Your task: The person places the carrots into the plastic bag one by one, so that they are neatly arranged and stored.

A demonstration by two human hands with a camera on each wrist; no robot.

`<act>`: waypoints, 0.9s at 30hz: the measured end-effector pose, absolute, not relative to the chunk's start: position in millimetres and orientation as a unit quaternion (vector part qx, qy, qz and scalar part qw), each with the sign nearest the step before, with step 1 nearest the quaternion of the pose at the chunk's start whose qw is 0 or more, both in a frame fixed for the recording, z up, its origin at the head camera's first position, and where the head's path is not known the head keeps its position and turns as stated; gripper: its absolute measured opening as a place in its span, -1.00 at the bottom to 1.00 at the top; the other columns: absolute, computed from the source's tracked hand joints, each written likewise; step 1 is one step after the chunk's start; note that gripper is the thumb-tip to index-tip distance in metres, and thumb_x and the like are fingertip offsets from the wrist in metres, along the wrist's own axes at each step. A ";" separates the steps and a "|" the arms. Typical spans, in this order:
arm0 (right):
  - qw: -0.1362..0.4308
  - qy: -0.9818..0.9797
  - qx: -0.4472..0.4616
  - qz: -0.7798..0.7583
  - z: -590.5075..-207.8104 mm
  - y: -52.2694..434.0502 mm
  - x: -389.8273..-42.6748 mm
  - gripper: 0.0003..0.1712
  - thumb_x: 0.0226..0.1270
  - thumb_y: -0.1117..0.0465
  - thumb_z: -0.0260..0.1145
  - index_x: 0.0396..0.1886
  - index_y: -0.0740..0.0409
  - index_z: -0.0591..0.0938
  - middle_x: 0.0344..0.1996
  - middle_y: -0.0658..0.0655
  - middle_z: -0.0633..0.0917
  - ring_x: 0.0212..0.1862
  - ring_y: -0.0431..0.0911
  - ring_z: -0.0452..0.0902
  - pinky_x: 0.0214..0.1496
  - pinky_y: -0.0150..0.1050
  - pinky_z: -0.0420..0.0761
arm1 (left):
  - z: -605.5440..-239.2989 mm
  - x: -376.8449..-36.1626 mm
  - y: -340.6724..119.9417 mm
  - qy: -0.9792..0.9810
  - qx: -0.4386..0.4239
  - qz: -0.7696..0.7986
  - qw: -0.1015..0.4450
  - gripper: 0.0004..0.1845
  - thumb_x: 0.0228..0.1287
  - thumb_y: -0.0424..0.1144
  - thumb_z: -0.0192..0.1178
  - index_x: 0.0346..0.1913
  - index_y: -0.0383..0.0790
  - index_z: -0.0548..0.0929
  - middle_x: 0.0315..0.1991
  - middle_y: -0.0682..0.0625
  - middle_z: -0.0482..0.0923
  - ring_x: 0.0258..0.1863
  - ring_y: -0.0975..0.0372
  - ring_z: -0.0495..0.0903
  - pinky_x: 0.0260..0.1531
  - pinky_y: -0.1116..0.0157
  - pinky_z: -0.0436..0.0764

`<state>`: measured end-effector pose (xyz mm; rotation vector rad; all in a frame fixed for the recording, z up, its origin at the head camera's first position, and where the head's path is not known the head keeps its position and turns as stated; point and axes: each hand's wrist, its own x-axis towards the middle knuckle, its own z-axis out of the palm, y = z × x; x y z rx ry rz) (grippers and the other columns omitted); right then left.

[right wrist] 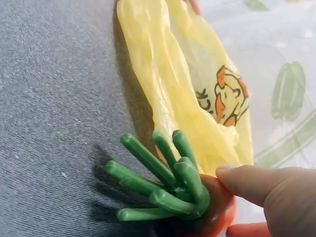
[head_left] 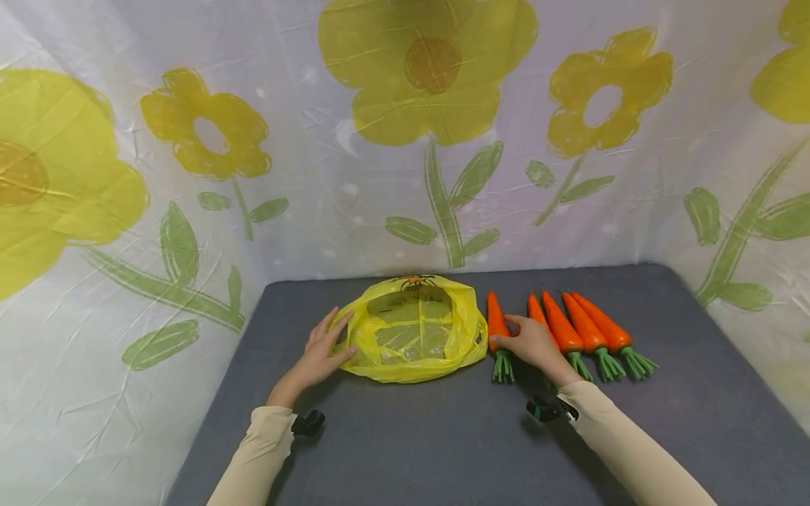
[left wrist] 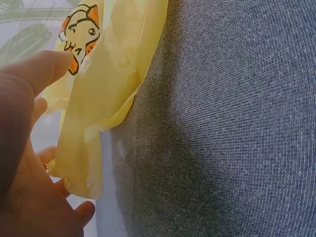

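A yellow plastic bag [head_left: 465, 330] lies with its wide mouth facing up, and a cartoon print [right wrist: 231, 96] shows on its side. At its left rim is my left hand [head_left: 319, 355], fingers spread and touching the plastic; in the left wrist view a loose flap of the bag [left wrist: 81, 158] hangs beside the fingers. My right hand [head_left: 534, 342] holds an orange carrot [head_left: 496, 316] between thumb and fingers, close against the bag's right side. The green stalks [right wrist: 182, 190] of this carrot point toward me. Several more carrots [head_left: 587, 330] lie just right of that hand.
The grey tabletop [head_left: 405, 443] stretches in front of the bag. Behind it and at both sides hangs a white cloth [head_left: 316, 211] printed with yellow flowers. Each wrist wears a small black camera on a strap.
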<state>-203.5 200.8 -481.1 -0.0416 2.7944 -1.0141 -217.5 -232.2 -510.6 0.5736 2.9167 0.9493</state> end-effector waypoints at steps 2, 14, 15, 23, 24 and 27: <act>0.082 0.936 -0.011 -0.343 -482.0 200.6 -203.4 -0.20 0.32 -0.07 0.35 0.40 0.30 0.41 0.06 0.36 0.67 -0.13 0.05 0.60 -0.15 -0.11 0.59 | -509.8 -217.7 -232.2 0.934 0.185 0.304 0.011 -0.18 0.38 -0.01 0.22 0.59 0.07 0.06 0.61 -0.25 -0.22 0.49 -0.41 -0.13 0.26 -0.52 -0.01; 0.064 0.937 -0.003 -0.345 -482.2 198.4 -203.2 -0.20 0.30 -0.05 0.37 0.39 0.31 0.41 -0.29 0.23 0.72 -0.41 -0.11 0.47 -0.39 -0.31 0.40 | -510.8 -219.5 -234.2 0.928 0.199 0.314 0.005 -0.20 0.38 -0.05 0.23 0.58 0.00 0.11 0.59 -0.25 -0.08 0.48 -0.39 -0.08 0.25 -0.50 0.02; 0.062 0.936 -0.002 -0.345 -482.4 198.4 -203.2 -0.20 0.29 -0.05 0.38 0.39 0.32 0.42 -0.31 0.20 0.72 -0.42 -0.12 0.46 -0.40 -0.32 0.40 | -511.0 -219.5 -234.2 0.928 0.201 0.315 0.006 -0.21 0.39 -0.05 0.22 0.57 0.01 0.12 0.59 -0.24 -0.07 0.49 -0.38 -0.08 0.26 -0.50 0.01; 0.064 0.933 0.001 -0.354 -485.5 199.0 -202.2 -0.18 0.28 -0.06 0.38 0.41 0.28 0.40 -0.49 0.12 0.64 -0.49 -0.14 0.41 -0.43 -0.31 0.38 | -511.3 -218.7 -232.8 0.927 0.201 0.315 0.016 -0.30 0.40 -0.04 0.20 0.53 0.01 0.24 0.60 -0.20 -0.04 0.51 -0.34 -0.12 0.28 -0.49 -0.06; 0.062 0.933 0.001 -0.354 -485.3 199.3 -201.9 -0.18 0.28 -0.06 0.38 0.41 0.28 0.40 -0.42 0.16 0.68 -0.47 -0.13 0.43 -0.42 -0.31 0.39 | -511.4 -218.7 -232.5 0.928 0.200 0.315 0.017 -0.31 0.40 -0.03 0.20 0.53 0.01 0.25 0.60 -0.20 -0.04 0.52 -0.33 -0.14 0.28 -0.49 -0.08; 0.059 0.933 -0.002 -0.355 -482.4 199.7 -201.1 -0.18 0.29 -0.06 0.37 0.42 0.27 0.40 -0.22 0.26 0.73 -0.40 -0.11 0.50 -0.39 -0.31 0.43 | -510.2 -218.6 -231.8 0.929 0.192 0.315 0.025 -0.30 0.40 -0.01 0.20 0.53 0.00 0.24 0.60 -0.19 -0.02 0.55 -0.29 -0.20 0.32 -0.46 -0.13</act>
